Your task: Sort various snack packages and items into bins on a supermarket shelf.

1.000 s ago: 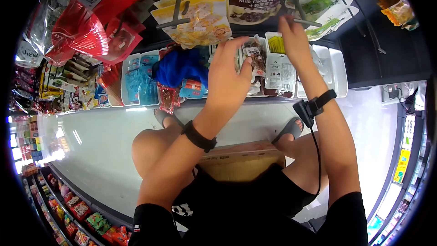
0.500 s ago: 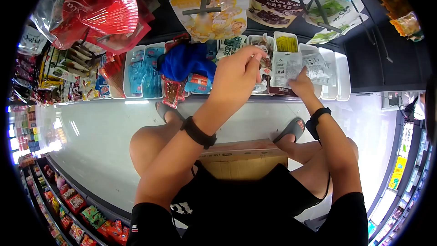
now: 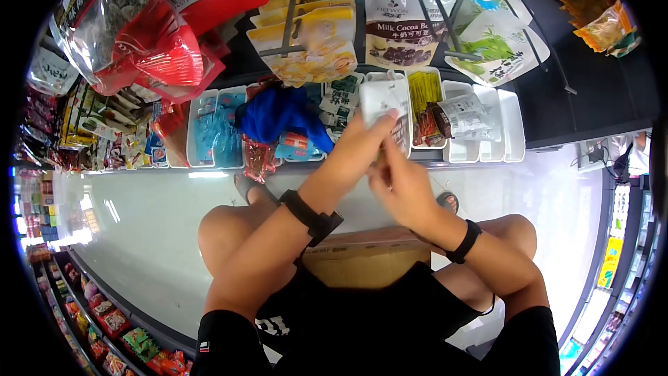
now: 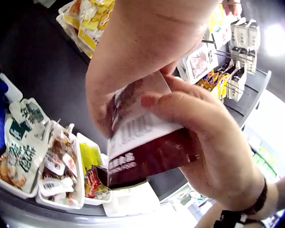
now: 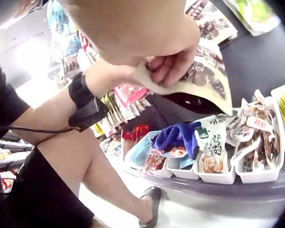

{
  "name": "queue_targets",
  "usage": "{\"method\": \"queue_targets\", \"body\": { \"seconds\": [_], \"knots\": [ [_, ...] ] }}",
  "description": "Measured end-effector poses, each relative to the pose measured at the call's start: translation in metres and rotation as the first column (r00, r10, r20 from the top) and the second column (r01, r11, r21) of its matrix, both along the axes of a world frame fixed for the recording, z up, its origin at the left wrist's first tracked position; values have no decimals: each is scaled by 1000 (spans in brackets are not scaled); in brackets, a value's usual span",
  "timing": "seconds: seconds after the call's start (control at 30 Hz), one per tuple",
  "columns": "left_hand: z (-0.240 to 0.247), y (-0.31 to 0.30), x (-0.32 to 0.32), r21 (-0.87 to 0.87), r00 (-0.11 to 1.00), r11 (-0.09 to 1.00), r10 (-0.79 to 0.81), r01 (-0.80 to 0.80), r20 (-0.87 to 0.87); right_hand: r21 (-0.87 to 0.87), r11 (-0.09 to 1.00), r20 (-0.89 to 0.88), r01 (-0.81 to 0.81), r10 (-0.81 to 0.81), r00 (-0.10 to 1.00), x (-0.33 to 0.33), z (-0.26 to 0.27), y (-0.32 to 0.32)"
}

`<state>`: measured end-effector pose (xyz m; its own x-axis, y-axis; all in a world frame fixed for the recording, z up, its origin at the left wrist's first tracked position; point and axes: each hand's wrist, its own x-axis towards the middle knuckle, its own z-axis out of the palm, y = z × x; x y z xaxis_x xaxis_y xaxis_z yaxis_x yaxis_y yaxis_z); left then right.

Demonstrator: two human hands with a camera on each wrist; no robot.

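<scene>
Both hands hold a white and maroon pouch with cocoa beans pictured on its front. My left hand grips one edge of the pouch, its thumb lying along it in the head view. Close below, my right hand grips the pouch too; in the left wrist view its thumb presses on the white back above the maroon band. The front of the pouch shows in the right wrist view. Behind it hang similar Milk Cocoa Beans pouches.
White trays hold yellow packets, small brown-filled packs and blue packets. A blue cloth lies over some of them. A silver-white packet rests on the right-hand trays. Yellow pouches and hooks hang above.
The pouch, earlier lying on the tray of yellow packets, has been lifted and moved left and turned between both hands. My right hand has come down from the hanging pouches to join my left.
</scene>
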<state>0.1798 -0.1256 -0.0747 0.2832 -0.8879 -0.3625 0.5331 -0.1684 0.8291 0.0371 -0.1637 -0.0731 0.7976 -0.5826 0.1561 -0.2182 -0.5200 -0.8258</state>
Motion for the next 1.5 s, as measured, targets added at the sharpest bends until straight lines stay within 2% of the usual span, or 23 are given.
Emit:
{"method": "queue_targets", "body": {
  "seconds": [0.03, 0.1, 0.13, 0.17, 0.2, 0.27, 0.3, 0.33, 0.37, 0.4, 0.47, 0.53, 0.6, 0.63, 0.73, 0.87, 0.9, 1.1, 1.27, 1.33, 1.37, 1.5],
  "knots": [
    [-1, 1, -3, -1, 994, 997, 81, -81, -79, -2, 1000, 3, 5, -5, 1000, -2, 5, -2],
    [0, 1, -2, -30, 997, 997, 75, -77, -35, -237, 954, -65, -184, 173, 983, -10, 18, -12],
    [8, 1, -1, -57, 997, 995, 79, -79, 4, -241, 953, -61, -181, 172, 983, -13, 22, -21],
    [18, 0, -1, -115, 965, 992, 79, -51, 249, -396, 917, 82, -34, 72, 994, -14, 27, -34],
    [28, 2, -3, -115, 965, 992, 79, -51, 249, -511, 849, 231, 133, -13, 973, -16, 31, -44],
    [43, 3, -4, -139, 933, 988, 113, -69, 342, -297, 877, 373, 376, -256, 892, -11, 55, -61],
    [45, 3, -5, -161, 933, 983, 136, -86, 334, -297, 878, 372, 376, -256, 892, -8, 60, -60],
    [47, 3, -4, -162, 933, 983, 140, -90, 333, 92, 940, 388, 329, -338, 857, -4, 63, -58],
    [48, 1, -3, -193, 923, 977, 151, -86, 353, 466, 854, 362, 232, -423, 830, -3, 63, -58],
    [51, 1, 0, -224, 911, 971, 161, -78, 379, 466, 854, 362, 232, -423, 831, -5, 61, -64],
    [57, -4, 0, -198, 918, 979, 124, -51, 376, 535, 839, 206, 102, -247, 947, -18, 54, -80],
    [61, -10, -1, -288, 923, 952, 197, -100, 330, 508, 854, 204, 116, -249, 947, -15, 55, -78],
    [56, -17, 0, -330, 913, 937, 229, -113, 337, 526, 832, 326, 175, -387, 862, -7, 58, -79],
    [53, -19, 1, -325, 917, 941, 211, -97, 337, 524, 838, 384, 152, -392, 836, -5, 53, -86],
    [55, -22, 1, -355, 920, 928, 232, -113, 315, 538, 823, 376, 182, -427, 823, 3, 61, -92],
    [53, -28, 7, -341, 907, 926, 277, -164, 317, 514, 828, 285, 226, -413, 865, 11, 59, -100],
    [51, -29, 8, -334, 901, 925, 291, -180, 322, 559, 788, 253, 257, -457, 853, 17, 65, -94],
    [53, -27, 9, -337, 885, 921, 313, -195, 345, 578, 782, 374, 231, -506, 778, 31, 53, -98],
    [53, -25, 7, -336, 852, 923, 322, -186, 412, 625, 746, 380, 232, -550, 744, 31, 53, -91],
    [46, -29, 6, -452, 845, 859, 413, -239, 339, 625, 734, 371, 266, -579, 726, 29, 50, -91],
    [43, -29, 7, -452, 844, 859, 416, -242, 338, 588, 760, 390, 276, -565, 727, 28, 48, -92],
    [42, -25, 8, -436, 791, 864, 443, -252, 421, 598, 744, 369, 297, -585, 723, 26, 52, -87]
  ]
}}
